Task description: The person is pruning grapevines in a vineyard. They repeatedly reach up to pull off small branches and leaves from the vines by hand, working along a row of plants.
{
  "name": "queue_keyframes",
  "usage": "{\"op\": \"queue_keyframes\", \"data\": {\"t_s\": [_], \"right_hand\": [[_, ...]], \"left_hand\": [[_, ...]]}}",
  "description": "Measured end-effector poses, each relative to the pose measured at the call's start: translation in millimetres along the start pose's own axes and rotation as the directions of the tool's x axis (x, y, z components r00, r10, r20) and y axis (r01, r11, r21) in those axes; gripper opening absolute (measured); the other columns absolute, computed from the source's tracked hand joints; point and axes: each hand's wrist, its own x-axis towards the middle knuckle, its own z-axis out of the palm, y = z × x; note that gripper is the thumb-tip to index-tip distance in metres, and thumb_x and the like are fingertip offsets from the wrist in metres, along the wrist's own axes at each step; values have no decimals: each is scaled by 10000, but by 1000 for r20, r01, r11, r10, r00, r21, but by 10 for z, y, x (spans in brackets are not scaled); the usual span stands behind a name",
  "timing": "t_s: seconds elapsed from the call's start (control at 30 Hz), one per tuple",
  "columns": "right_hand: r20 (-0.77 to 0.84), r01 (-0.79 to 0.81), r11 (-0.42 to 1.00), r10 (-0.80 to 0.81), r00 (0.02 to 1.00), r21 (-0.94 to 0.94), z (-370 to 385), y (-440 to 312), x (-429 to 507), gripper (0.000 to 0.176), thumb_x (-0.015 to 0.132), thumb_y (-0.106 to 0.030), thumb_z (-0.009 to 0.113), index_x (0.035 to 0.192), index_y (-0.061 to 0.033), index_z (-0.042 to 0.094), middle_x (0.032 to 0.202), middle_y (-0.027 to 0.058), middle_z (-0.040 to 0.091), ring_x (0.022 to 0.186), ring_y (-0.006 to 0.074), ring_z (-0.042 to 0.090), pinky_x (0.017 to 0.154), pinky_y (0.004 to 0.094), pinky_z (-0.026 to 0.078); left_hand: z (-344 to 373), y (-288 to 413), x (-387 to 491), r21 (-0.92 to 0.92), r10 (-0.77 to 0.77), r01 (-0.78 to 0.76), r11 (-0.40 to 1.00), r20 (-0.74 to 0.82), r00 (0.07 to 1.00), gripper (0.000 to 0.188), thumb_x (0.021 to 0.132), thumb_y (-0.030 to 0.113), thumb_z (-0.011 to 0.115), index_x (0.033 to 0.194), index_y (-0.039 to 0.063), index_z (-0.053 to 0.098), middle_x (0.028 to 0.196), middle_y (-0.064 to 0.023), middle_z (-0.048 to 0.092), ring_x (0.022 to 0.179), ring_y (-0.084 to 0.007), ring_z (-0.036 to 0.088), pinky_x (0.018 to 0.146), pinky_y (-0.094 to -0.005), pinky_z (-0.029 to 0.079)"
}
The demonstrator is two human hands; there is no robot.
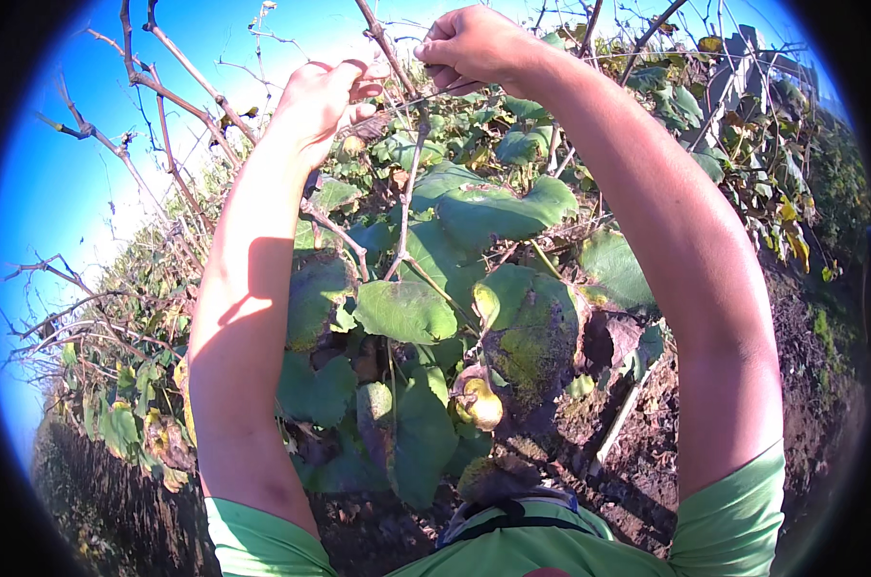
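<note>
Both my arms reach up to a woody vine cane [411, 162] that rises between my hands. My left hand [327, 101] is just left of the cane, fingers partly curled and bright with glare; whether they hold something is unclear. On the cane's right, my right hand [471, 50] has its thumb and forefinger pinched together; what lies between them is too small to tell. A thin wire or tie [406, 105] crosses the cane between the hands. Broad green leaves [504, 209] spread below them.
Bare canes [183, 108] stick up on the left. A yellowish round fruit or curled leaf [483, 405] hangs low in the middle. Behind my right arm stand a grey post [742, 79] and more foliage. A pale stick [623, 422] leans over the brown soil [803, 375].
</note>
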Motion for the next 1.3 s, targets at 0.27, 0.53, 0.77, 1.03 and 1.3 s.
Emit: {"op": "queue_keyframes", "data": {"t_s": [0.27, 0.53, 0.77, 1.03, 1.3], "right_hand": [[-430, 313, 946, -317, 845, -83, 8, -250, -722, 279, 999, -269, 669, 962, -1, 737, 808, 129, 731, 745, 248, 718, 690, 407, 577], [-157, 242, 812, -186, 970, 531, 116, 277, -2909, 152, 795, -88, 889, 838, -21, 759, 874, 154, 771, 771, 188, 749, 642, 265, 572], [604, -414, 741, 14, 797, 529, 700, 1466, -4448, 196, 827, -128, 889, 923, -8, 767, 849, 117, 750, 734, 199, 720, 654, 313, 560], [684, -308, 915, 399, 611, -259, 1652, 1854, -5075, 159, 857, -214, 772, 896, -60, 775, 824, 116, 705, 768, 288, 699, 699, 416, 548], [846, -81, 973, 228, 482, -216, 2543, 1838, -4967, 183, 876, -279, 728, 927, -106, 760, 901, 112, 699, 845, 342, 705, 750, 473, 574]], "left_hand": [[-277, 383, -622, 678, 566, -352, 645, -115, 816, 276, 1043, 241, 582, 1096, 14, 729, 1002, -134, 737, 931, -261, 711, 872, -423, 565], [-632, 162, -3109, 698, 548, -471, 540, 133, 826, 349, 1052, 291, 584, 1070, -22, 737, 884, -138, 733, 799, -272, 680, 744, -370, 540], [-818, -1408, -5126, -12, -71, 214, 977, -960, 271, 370, 1107, 318, 529, 910, 29, 650, 696, -38, 595, 599, -106, 478, 549, -236, 342], [385, -2226, -6624, 98, -832, 904, 416, -360, 422, 252, 941, 278, 774, 1027, 47, 723, 749, -25, 604, 713, -185, 640, 677, -322, 523], [545, -2661, -6504, 729, -832, 595, 338, -63, 551, 265, 773, 194, 774, 1017, 92, 768, 935, -143, 695, 896, -373, 712, 796, -491, 587]]}}
